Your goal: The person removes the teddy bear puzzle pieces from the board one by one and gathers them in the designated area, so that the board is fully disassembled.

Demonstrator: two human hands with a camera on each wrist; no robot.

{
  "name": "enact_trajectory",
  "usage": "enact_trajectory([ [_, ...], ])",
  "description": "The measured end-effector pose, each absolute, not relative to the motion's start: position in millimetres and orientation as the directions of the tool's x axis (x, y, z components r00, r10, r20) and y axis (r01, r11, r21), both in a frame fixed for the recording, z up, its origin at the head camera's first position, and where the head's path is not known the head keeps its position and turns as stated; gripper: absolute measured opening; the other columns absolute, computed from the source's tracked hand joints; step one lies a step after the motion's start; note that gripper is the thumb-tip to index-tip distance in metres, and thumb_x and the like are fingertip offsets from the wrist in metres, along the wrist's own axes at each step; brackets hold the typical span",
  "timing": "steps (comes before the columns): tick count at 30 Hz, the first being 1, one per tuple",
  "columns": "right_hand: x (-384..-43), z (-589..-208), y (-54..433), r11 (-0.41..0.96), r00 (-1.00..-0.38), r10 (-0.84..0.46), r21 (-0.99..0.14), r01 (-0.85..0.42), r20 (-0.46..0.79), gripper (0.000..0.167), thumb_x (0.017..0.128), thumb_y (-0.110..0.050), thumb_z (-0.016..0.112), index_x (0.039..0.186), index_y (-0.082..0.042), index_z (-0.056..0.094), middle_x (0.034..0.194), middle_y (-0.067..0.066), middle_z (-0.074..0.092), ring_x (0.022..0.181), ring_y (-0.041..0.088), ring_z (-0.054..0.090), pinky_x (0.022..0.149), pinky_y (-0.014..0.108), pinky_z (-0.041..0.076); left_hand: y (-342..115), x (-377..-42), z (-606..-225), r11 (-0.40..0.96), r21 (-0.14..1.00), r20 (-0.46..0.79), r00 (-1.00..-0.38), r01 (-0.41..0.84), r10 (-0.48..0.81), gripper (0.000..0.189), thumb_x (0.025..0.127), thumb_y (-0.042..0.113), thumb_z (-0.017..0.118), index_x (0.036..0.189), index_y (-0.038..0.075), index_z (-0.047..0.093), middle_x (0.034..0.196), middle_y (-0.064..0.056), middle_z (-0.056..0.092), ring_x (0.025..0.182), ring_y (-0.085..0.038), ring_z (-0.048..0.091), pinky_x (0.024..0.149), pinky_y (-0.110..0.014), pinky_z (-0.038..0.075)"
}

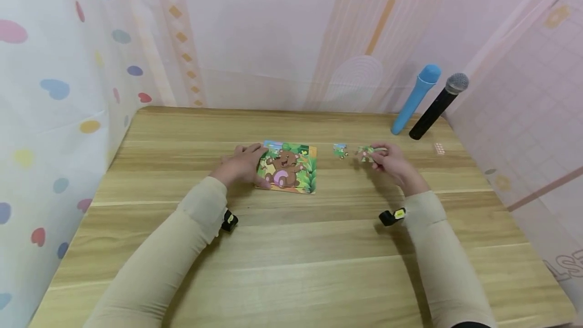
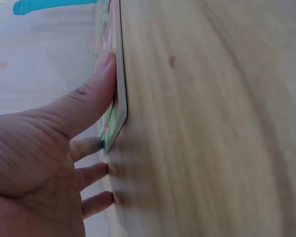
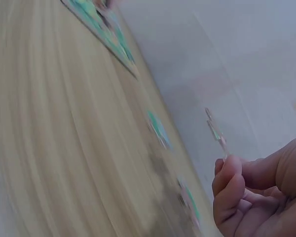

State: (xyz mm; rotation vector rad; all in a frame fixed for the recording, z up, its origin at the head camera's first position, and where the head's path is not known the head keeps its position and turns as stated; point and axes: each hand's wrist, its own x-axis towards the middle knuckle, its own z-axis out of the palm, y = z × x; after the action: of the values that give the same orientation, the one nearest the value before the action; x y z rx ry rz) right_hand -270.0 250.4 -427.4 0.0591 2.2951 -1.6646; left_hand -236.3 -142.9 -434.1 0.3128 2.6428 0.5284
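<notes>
A jigsaw puzzle board (image 1: 287,168) with a laughing brown bear among green leaves lies flat on the table. My left hand (image 1: 243,163) rests at its left side. In the left wrist view the thumb (image 2: 91,94) lies on the board near its edge, with the other fingers spread, some touching the tabletop. To the right, my right hand (image 1: 392,162) pinches a small puzzle piece (image 3: 217,133) between thumb and fingers, held above the table. Between board and right hand lies a loose blue and green piece (image 1: 340,150). The right wrist view shows another piece (image 3: 189,201) on the table below the hand.
A blue microphone (image 1: 414,100) and a black microphone (image 1: 438,108) with a silver head lean against the back wall at the right. Near them is a small pink checkered patch (image 1: 439,149). Patterned curtains (image 1: 273,39) border the wooden table (image 1: 300,267).
</notes>
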Motion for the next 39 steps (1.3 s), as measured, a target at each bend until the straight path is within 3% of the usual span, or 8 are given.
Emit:
enact_trajectory([
  [11, -261.9, -425.1, 320.6, 0.409, -0.945, -0.077, -0.875, 0.261, -0.318, 0.049, 0.106, 0.0, 0.046, 0.149, 0.014, 0.026, 0.087, -0.004, 0.058, 0.068, 0.004, 0.057, 0.064, 0.02, 0.05, -141.9, -235.5, -443.0, 0.904, 0.403, -0.311, -0.908, 0.141, 0.281, 0.112, 0.078, 0.045, 0.086, 0.162, 0.01, 0.022, 0.169, -0.014, 0.011, 0.147, -0.046, 0.014, 0.102, -0.08, 0.02],
  [15, -261.4, -427.7, 332.4, 0.437, -0.931, -0.04, -0.844, 0.31, -0.363, 0.044, 0.105, 0.002, 0.048, 0.141, 0.02, 0.032, 0.085, -0.006, 0.06, 0.067, 0.003, 0.058, 0.064, 0.018, 0.051, -140.9, -234.5, -442.1, 0.907, 0.397, -0.307, -0.912, 0.139, 0.274, 0.112, 0.078, 0.046, 0.087, 0.162, 0.01, 0.023, 0.169, -0.015, 0.013, 0.146, -0.046, 0.016, 0.102, -0.079, 0.022],
  [28, -262.1, -436.6, 336.0, 0.549, -0.943, 0.053, -0.779, 0.303, -0.329, 0.025, 0.1, 0.005, 0.056, 0.119, 0.019, 0.052, 0.079, -0.001, 0.061, 0.062, 0.002, 0.062, 0.06, 0.018, 0.054, -139.6, -233.9, -443.7, 0.907, 0.4, -0.295, -0.919, 0.129, 0.261, 0.112, 0.076, 0.049, 0.086, 0.161, 0.011, 0.024, 0.169, -0.013, 0.013, 0.148, -0.045, 0.015, 0.102, -0.077, 0.022],
  [39, -255.7, -435.0, 324.5, 0.627, -0.952, 0.083, -0.727, 0.28, -0.295, 0.023, 0.1, 0.004, 0.056, 0.116, 0.019, 0.052, 0.09, 0.011, 0.062, 0.062, 0.005, 0.06, 0.06, 0.021, 0.055, -142.3, -236.9, -450.2, 0.903, 0.414, -0.297, -0.921, 0.113, 0.252, 0.112, 0.077, 0.048, 0.086, 0.162, 0.013, 0.023, 0.17, -0.01, 0.01, 0.149, -0.042, 0.011, 0.104, -0.075, 0.02],
])
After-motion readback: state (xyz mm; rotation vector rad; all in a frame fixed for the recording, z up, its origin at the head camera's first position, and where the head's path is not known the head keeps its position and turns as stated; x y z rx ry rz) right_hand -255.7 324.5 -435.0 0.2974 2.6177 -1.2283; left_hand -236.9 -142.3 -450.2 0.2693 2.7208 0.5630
